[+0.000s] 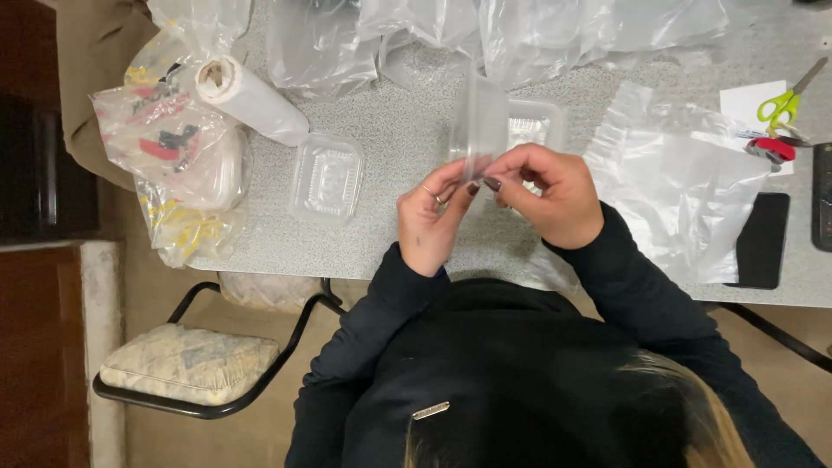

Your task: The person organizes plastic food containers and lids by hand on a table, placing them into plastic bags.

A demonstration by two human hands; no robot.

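My left hand [431, 221] and my right hand [552, 195] meet over the near edge of a grey speckled table [399, 130]. Both pinch the lower rim of a clear plastic lid or container [479, 121] held upright between them. Just behind it a second clear plastic tray [539, 124] lies flat on the table. A third clear lidded box [328, 178] rests to the left of my left hand, untouched.
A roll of clear bags [251, 100] and printed plastic bags [169, 143] lie at the table's left end. Loose clear bags [685, 186] are at right, with green-handled scissors [784, 104] and a black phone [763, 240]. A cushioned chair [186, 368] stands lower left.
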